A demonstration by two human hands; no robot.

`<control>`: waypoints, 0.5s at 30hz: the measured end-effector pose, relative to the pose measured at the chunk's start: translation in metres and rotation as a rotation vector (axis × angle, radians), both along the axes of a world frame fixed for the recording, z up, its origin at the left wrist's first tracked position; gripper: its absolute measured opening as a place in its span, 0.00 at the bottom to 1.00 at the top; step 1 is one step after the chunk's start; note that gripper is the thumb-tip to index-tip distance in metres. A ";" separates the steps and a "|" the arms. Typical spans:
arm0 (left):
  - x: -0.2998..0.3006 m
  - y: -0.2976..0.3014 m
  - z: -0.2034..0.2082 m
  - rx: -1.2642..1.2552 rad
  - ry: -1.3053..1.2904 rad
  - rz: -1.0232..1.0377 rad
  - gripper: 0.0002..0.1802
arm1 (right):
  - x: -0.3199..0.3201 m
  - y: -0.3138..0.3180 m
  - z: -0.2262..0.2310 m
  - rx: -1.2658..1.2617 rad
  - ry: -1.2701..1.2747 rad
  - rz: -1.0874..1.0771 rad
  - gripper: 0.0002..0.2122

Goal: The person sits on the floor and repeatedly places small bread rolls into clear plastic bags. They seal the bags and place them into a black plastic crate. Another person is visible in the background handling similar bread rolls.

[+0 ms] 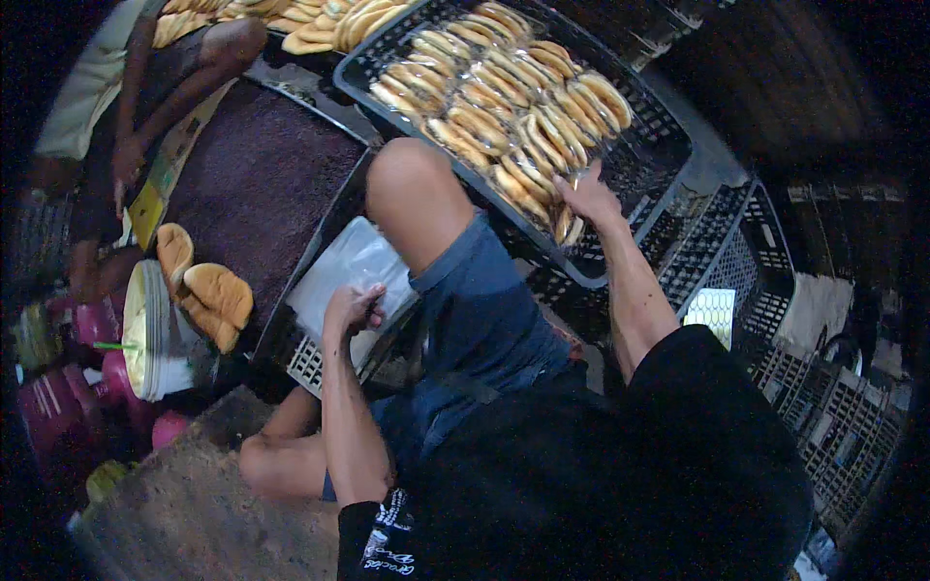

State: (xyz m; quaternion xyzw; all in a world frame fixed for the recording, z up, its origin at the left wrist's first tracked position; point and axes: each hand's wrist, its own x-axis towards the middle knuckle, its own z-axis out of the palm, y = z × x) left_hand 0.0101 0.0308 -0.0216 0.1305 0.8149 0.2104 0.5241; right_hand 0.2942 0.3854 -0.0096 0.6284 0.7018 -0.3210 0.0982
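My right hand point(591, 198) reaches over the near side of a black plastic crate point(668, 179). Its thumb and fingers close on a bagged bread roll point(572, 230) at the end of a row. Rows of long golden bread rolls point(484, 97) in clear bags fill much of that crate. My left hand point(354, 310) is over a stack of clear plastic bags point(334, 276), beside my raised knee. The left fingers are curled together; whether they pinch a bag is too small to tell.
A wide tray of dark purple filling point(257, 165) lies to the left. Split buns point(218, 295) rest by a white tub point(145, 329) of pale spread. Another person's arm point(131, 145) is at far left. Unwrapped rolls point(334, 24) lie at the back; more crates point(756, 242) stand right.
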 end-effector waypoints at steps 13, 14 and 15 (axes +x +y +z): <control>0.037 -0.031 0.065 0.646 0.287 0.576 0.40 | -0.214 -0.208 0.153 0.022 0.814 1.030 0.09; 0.034 -0.033 0.060 0.659 0.005 0.682 0.44 | -0.211 -0.213 0.142 -0.059 0.876 0.846 0.08; 0.029 -0.034 0.055 0.702 -0.188 0.865 0.47 | -0.206 -0.215 0.131 -0.195 1.071 0.644 0.07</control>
